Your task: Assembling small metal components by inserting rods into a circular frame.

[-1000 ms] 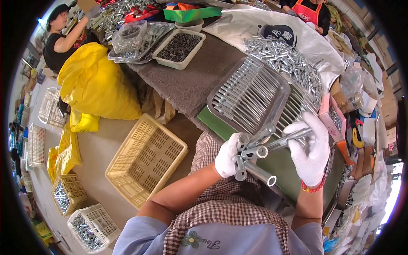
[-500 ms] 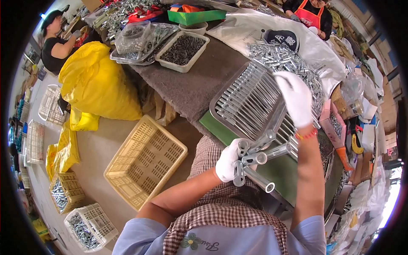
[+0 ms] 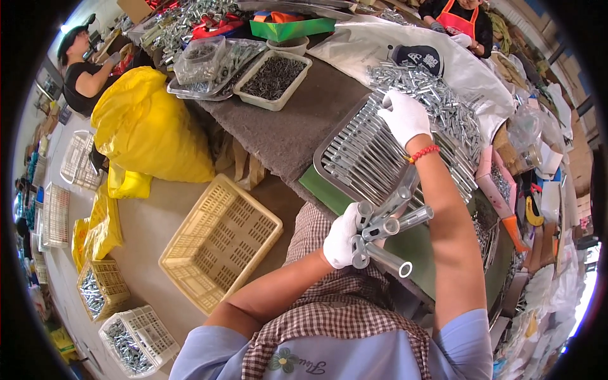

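My left hand [image 3: 342, 239], in a white glove, is closed round several shiny metal tubes [image 3: 382, 228] that fan out in different directions over my lap. Their open round ends show. At the far end of a metal tray [image 3: 322, 166] is my gloved right hand [image 3: 406, 118], its fingers curled down at the rods; whatever is between the fingertips is hidden. Slim metal rods [image 3: 362, 154] lie side by side in the tray. A heap of short metal sleeves [image 3: 437, 95] lies just beyond my right hand, on white sheeting [image 3: 351, 45].
A yellow plastic crate [image 3: 220, 244] stands on the floor at my left, near a full yellow sack [image 3: 149, 126]. A tub of dark screws [image 3: 272, 79] sits on the grey-covered table. A pink box [image 3: 495, 183] lies at the right. Two people work beyond.
My right hand has moved left and away from me, from the tray's right side to its far end, its fingers now lowered. The left hand keeps the tubes, tilted slightly differently.
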{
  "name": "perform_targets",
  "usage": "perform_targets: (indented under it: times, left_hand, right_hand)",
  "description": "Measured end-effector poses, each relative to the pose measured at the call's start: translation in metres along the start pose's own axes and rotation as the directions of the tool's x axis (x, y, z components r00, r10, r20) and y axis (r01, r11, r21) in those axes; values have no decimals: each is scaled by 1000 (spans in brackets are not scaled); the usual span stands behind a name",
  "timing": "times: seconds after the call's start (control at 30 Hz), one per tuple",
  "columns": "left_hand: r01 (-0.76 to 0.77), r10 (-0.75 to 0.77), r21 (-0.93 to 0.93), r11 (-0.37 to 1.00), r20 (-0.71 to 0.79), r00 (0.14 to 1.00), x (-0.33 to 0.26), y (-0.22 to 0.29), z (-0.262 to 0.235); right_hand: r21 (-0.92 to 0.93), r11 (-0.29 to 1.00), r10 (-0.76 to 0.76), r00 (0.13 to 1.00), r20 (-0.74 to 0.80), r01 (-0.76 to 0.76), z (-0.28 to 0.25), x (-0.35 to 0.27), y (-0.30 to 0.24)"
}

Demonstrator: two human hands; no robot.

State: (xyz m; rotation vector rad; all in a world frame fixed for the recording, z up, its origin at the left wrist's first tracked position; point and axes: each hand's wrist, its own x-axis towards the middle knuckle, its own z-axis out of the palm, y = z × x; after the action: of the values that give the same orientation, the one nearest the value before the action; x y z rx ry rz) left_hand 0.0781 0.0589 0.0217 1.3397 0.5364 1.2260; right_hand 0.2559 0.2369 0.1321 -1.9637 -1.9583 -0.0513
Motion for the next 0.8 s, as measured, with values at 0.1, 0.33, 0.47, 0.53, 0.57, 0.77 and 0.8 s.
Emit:
perform_targets:
  times: [0.1,0.33,0.47,0.53,0.57,0.77,0.8]
  left_hand:
    - [-84,73,160,983,78,994,5,4,1]
    - [268,-273,-198,943,1,962,3,-10,-1]
    - [3,-11,74,997,103,995,5,-24,-8]
    - [-9,-1,84,996,123,992,7,-26,-7]
    - [-26,12,97,995,134,991,8,-26,-7]
    - [10,-20,132,991,73,997,7,-6,-5]
    - [-16,8,125,992,70,998,7,-6,-4]
  right_hand:
    - [168,986,17,1000,6,-17,-9,-8,13]
    - [963,267,70,997,-37,17,-113,-80,-36]
    - [946,197,4,965,-262,256,-147,-133,-49]
    - [914,289,2,954,-299,286,-150,-153,-55]
    - [891,387,62,957,-282,238,-149,-160,-59]
    - [530,791,-218,950,-225,307,-128,-166,-59]
    - [542,788,-201,954,-223,293,-127,-168,-59]
